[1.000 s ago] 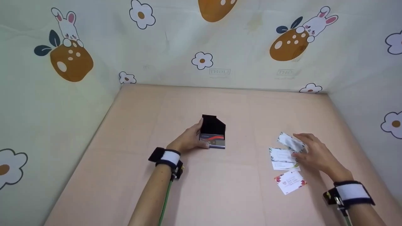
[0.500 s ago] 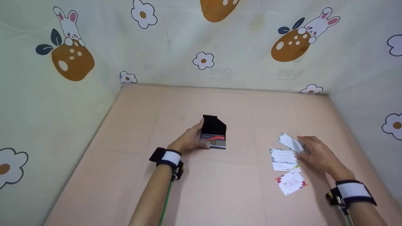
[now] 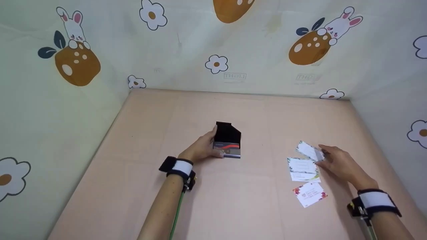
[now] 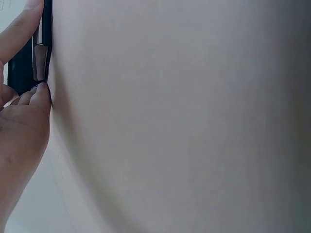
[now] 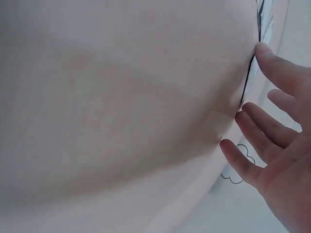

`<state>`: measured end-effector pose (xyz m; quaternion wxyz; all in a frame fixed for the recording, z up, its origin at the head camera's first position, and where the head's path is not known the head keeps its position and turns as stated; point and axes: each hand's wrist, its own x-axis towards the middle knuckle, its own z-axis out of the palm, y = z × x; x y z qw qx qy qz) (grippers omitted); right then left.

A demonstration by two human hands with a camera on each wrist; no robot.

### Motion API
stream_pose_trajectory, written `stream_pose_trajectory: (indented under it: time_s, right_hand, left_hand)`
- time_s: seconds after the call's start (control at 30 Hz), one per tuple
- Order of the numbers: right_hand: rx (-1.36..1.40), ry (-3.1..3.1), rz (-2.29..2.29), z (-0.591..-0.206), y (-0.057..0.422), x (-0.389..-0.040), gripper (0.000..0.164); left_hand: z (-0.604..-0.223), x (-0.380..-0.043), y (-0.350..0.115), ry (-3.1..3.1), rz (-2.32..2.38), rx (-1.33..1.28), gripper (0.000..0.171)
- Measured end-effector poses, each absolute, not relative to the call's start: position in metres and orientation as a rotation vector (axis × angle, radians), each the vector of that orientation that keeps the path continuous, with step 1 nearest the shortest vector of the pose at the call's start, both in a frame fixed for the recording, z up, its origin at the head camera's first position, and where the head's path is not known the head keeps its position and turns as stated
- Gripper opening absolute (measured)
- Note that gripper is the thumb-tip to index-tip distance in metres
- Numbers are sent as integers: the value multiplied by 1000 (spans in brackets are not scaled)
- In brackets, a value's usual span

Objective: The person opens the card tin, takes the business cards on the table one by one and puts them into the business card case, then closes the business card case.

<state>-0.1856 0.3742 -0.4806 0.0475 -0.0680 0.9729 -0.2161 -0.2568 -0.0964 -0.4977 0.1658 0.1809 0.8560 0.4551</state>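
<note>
In the head view my left hand [image 3: 201, 146] holds a black card holder [image 3: 227, 133] with its lid standing up. Dark cards with a red stripe [image 3: 230, 147] show in its lower part. The left wrist view has the holder [image 4: 22, 70] side-on, with thumb and fingers around its edge. To the right, my right hand [image 3: 342, 163] has thumb and fingertips at the right end of a white business card [image 3: 307, 150] with leafy print. In the right wrist view this hand [image 5: 282, 131] has the card's thin edge [image 5: 247, 82] between its thumb and fingers.
Just below that card lie overlapping white cards [image 3: 303, 168] with green leafy print. Nearer me is a white card with red floral corners [image 3: 309, 194]. The pinkish tabletop [image 3: 160, 120] meets a patterned sheet wall [image 3: 180, 50] at the back and sides.
My right hand has slid slightly to the right along the leafy card, so its end shows more. The card, the other cards and my left hand with the card holder stay put.
</note>
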Motion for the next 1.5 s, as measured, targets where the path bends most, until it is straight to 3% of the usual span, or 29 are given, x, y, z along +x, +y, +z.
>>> stream_pose_trajectory:
  time_s: [1.5]
  right_hand:
    - [-121, 2967, -657, -473, 373, -197, 84]
  left_hand:
    - [-498, -259, -95, 2428, 1287, 472, 116]
